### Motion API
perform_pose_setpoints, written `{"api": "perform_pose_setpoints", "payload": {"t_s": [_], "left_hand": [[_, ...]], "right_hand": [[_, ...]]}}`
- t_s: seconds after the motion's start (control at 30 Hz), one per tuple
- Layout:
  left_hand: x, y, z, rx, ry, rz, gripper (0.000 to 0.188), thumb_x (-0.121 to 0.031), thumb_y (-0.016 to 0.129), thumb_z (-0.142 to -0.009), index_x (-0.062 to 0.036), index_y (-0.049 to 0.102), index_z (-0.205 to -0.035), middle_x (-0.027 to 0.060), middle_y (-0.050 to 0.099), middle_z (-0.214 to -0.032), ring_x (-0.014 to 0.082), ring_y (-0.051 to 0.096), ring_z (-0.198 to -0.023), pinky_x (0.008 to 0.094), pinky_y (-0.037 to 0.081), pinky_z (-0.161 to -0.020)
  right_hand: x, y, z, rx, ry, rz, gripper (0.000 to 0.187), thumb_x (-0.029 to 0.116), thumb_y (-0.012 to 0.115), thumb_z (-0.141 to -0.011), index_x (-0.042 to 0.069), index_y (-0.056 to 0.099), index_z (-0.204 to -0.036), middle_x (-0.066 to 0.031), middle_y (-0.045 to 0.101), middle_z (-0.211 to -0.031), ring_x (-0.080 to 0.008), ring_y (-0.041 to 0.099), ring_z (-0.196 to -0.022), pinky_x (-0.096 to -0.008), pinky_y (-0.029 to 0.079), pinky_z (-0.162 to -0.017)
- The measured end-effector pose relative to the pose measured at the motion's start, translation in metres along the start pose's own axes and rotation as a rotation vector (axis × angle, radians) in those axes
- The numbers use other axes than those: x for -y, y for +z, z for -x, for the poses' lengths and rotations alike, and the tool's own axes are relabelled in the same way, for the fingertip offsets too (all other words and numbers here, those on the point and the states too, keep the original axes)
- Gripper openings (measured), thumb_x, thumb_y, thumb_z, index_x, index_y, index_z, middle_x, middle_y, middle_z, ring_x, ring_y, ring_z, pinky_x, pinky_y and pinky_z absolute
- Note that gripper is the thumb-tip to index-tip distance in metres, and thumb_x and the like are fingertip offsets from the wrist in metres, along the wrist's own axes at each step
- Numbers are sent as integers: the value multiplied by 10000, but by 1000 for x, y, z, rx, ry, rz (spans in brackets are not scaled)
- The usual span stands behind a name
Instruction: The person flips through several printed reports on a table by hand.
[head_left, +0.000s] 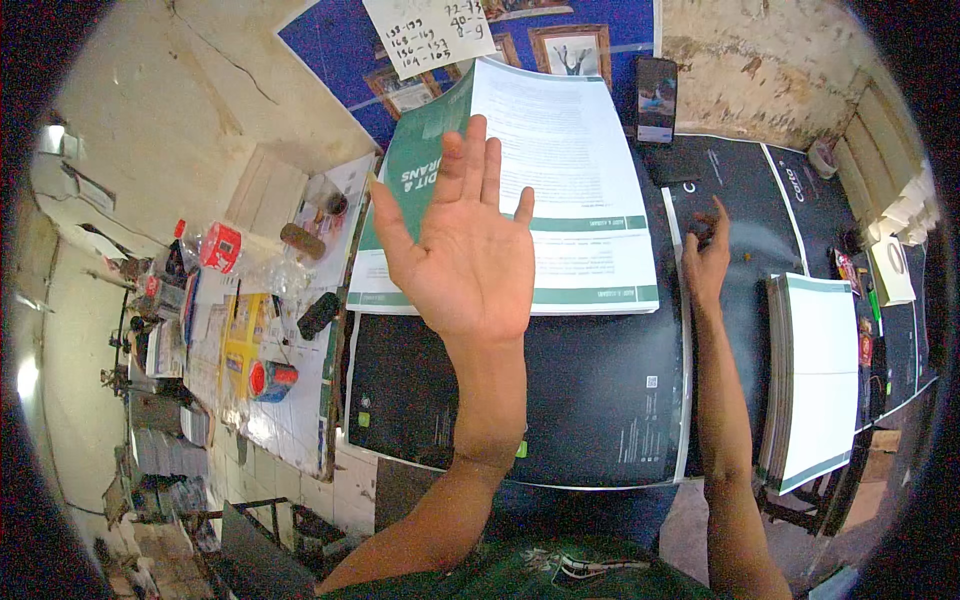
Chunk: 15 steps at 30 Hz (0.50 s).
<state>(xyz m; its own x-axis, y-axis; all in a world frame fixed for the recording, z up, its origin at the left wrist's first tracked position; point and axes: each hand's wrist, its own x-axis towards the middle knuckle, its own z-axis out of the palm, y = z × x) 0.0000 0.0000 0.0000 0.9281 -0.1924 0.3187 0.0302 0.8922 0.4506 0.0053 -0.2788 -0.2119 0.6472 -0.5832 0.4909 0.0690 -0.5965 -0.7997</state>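
Note:
My left hand (pixel 470 250) is raised palm-up toward me, its fingers spread and nothing in it. Behind and below it lies a stack of large printed sheets (pixel 570 150), white with green bands, with a green cover sheet (pixel 425 140) at its left. To the right, my right hand (pixel 708 255) hovers over or rests on the black table covering (pixel 740 190); which, I cannot tell. Its thumb and index finger are stretched apart, and the other fingers look curled and dark in shadow. No object shows clearly in it.
A second thick paper stack (pixel 820 375) lies at the right. A phone (pixel 655 100) stands upright against the back wall. On the left table (pixel 290 440) are a tape roll (pixel 270 380), a red container (pixel 220 247) and a dark cylinder (pixel 318 315). A handwritten note (pixel 430 35) hangs above.

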Motion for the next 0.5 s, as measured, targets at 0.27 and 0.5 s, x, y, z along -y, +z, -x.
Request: {"api": "perform_pose_setpoints", "payload": {"t_s": [0.27, 0.5], "left_hand": [[8, 2, -6, -41, -5, -10, 607, -600, 437, -939, -101, 583, -1252, 89, 350, -1541, 222, 88, -1485, 495, -49, -1158], [-4, 12, 10, -137, 96, -195, 686, -623, 369, -939, -113, 542, -1363, 41, 445, -1498, 197, 305, -1392, 460, 174, -1117]], "right_hand": [[-3, -4, -5, -23, -26, 18, 661, -42, 524, -806, 107, 410, -1440, -135, 649, -1107, -210, 621, -848, -332, 507, -772], [-5, 6, -2, 60, -26, -79, 628, -24, 546, -816, 38, 408, -1426, -189, 579, -1225, -283, 594, -1088, -381, 447, -1002]]}}
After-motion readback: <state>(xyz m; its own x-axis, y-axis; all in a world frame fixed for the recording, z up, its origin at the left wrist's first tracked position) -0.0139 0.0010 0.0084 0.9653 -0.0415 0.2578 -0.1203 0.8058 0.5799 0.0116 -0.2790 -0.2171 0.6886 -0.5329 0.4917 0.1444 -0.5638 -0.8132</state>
